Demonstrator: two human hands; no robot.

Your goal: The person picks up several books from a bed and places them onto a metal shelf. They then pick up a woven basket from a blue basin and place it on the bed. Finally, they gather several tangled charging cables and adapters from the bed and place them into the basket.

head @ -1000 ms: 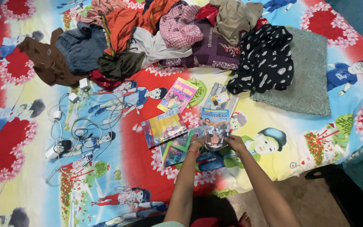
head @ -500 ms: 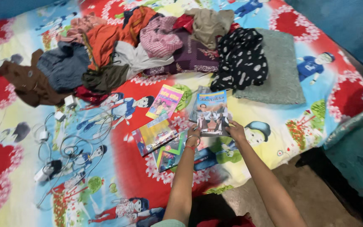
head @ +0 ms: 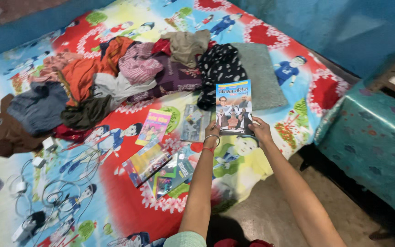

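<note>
Both hands hold up one book [head: 233, 107] with a blue cover and figures on it, lifted above the bed [head: 115, 201]. The left hand [head: 212, 131] grips its near left corner, fingers clenched on the edge; the right hand [head: 261, 130] grips its near right corner the same way. The book is upright to the viewer, in front of a grey cushion [head: 261, 77] and a black spotted cloth [head: 218, 68].

Left of the hands, other books lie flat on the sheet: a pink one [head: 153, 126], a grey one [head: 193, 122], a yellow one [head: 146, 162] and a green one [head: 172, 176]. A heap of clothes [head: 115, 77] fills the far side. Cables and chargers [head: 46, 196] lie at the near left. A teal-covered bench [head: 371, 142] stands to the right.
</note>
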